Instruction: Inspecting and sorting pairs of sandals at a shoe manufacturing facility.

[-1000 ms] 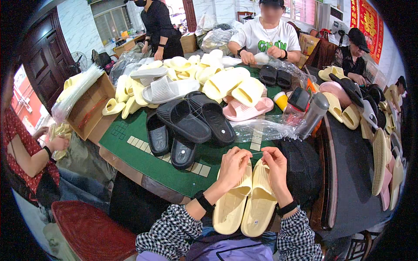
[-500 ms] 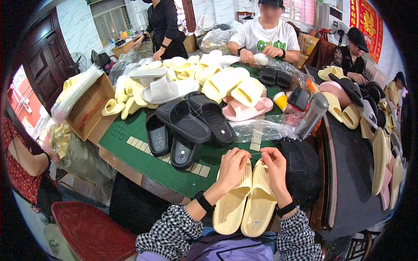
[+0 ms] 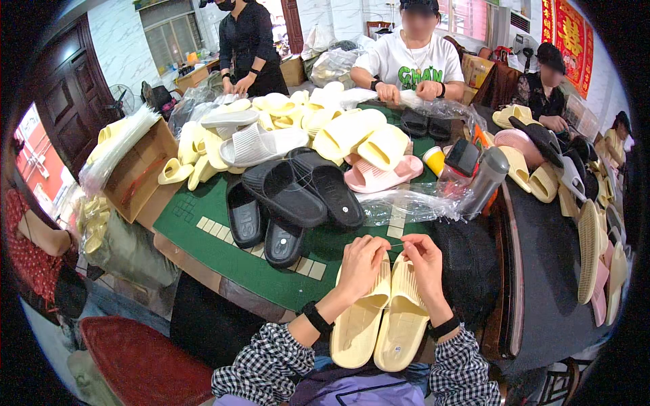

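Note:
A pair of pale yellow slippers (image 3: 382, 318) lies soles up, side by side, at the near edge of the green table (image 3: 203, 233). My left hand (image 3: 361, 262) rests on the toe of the left slipper with its fingers curled. My right hand (image 3: 424, 260) sits on the toe of the right slipper. Both hands pinch a thin thread or tie (image 3: 395, 244) stretched between them above the toes.
Black slippers (image 3: 291, 196) lie just beyond my hands, then a heap of yellow, white and pink slippers (image 3: 318, 128). Clear plastic bags (image 3: 413, 203), a grey bottle (image 3: 484, 183) and a cardboard box (image 3: 139, 172) stand around. Other people work at the far and left sides.
My hands stay on the slipper toes with only small finger movement. The person at the left has pulled their arm back out of the way.

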Motion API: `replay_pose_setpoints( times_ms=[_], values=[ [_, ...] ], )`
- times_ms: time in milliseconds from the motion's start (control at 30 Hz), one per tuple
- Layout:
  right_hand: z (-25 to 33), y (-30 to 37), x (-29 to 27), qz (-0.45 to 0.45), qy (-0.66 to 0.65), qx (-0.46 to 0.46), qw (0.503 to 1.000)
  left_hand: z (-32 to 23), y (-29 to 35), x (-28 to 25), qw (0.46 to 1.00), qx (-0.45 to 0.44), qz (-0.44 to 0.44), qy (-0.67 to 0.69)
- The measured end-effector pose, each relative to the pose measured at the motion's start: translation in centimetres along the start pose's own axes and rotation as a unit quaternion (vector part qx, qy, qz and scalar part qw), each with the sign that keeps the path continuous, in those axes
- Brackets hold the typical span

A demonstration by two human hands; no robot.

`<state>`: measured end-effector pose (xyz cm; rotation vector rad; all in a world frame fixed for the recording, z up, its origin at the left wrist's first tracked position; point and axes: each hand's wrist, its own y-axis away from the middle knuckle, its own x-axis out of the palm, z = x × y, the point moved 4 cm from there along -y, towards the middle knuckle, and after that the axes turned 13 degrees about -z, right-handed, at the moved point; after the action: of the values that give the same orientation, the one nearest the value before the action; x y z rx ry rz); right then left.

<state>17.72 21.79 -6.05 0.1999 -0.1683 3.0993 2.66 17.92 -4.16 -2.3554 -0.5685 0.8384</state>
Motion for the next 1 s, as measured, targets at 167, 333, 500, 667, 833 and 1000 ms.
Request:
replay_pose_setpoints(
  times_ms=[167, 333, 500, 667, 833, 1000],
  values=[
    [0.1, 0.0, 0.1, -0.027, -0.018, -0.037, 0.999, 0.3, 0.1, 0.0, 1.0, -0.015, -0.002, -0.011],
    [0.0, 0.1, 0.1, 0.003, -0.016, 0.005, 1.0, 0.4, 0.2, 0.0, 1.0, -0.017, -0.006, -0.021],
    [0.3, 0.3, 0.6, 0.031, 0.033, 0.005, 0.999, 0.5, 0.2, 0.1, 0.999, -0.013, 0.002, 0.033],
    [0.0, 0.0, -0.1, -0.002, -0.013, -0.012, 1.0, 0.3, 0.2, 0.1, 1.0, -0.012, -0.005, -0.008],
    [-0.3, -0.1, 0.3, 0.019, 0.003, 0.0, 1.0, 0.5, 0.2, 0.1, 0.999, -0.028, 0.002, -0.016],
    [0.3, 0.4, 1.0, 0.065, 0.065, -0.013, 0.996, 0.7, 0.3, 0.1, 1.0, -0.004, -0.012, 0.002]
  ],
)
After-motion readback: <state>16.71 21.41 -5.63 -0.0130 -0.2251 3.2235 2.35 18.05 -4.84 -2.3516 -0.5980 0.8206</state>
